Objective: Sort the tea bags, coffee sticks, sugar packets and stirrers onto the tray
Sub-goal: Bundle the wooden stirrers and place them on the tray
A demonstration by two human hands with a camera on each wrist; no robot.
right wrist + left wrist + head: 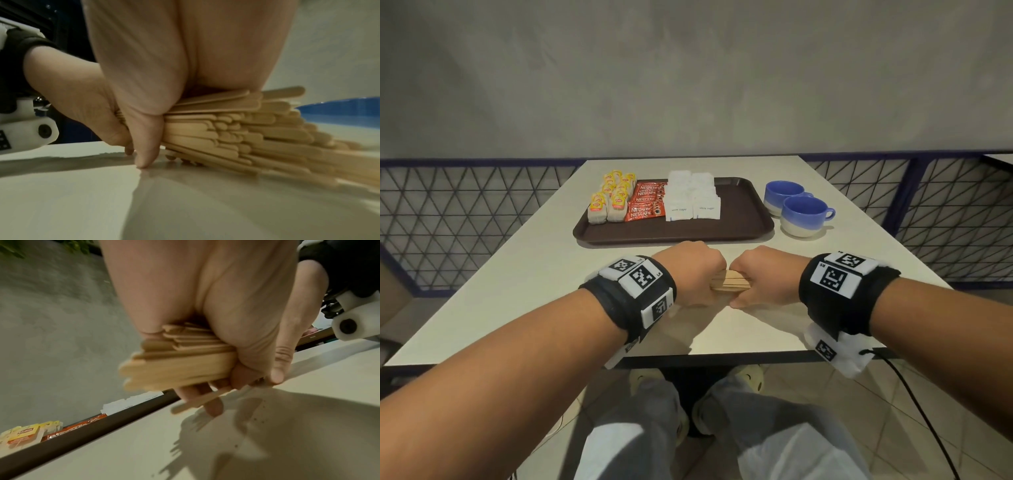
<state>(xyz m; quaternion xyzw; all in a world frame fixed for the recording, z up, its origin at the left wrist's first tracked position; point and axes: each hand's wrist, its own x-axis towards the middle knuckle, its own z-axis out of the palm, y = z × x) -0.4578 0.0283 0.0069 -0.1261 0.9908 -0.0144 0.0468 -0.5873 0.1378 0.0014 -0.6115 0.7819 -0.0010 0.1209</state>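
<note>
A bundle of wooden stirrers (730, 283) (174, 363) (236, 129) lies low on the white table, just in front of the brown tray (743, 219). My left hand (693, 274) grips the bundle's left end and my right hand (760, 277) grips its right end, knuckles nearly touching. Yellow tea bags (613, 198), red coffee sticks (645, 202) and white sugar packets (693, 200) lie in rows on the tray's left and middle. The tray's right part is bare.
Two blue and white cups (796, 209) stand to the right of the tray. The white table (551, 274) ends at a wire mesh fence (465, 219) and a grey wall. My legs show below the table's near edge.
</note>
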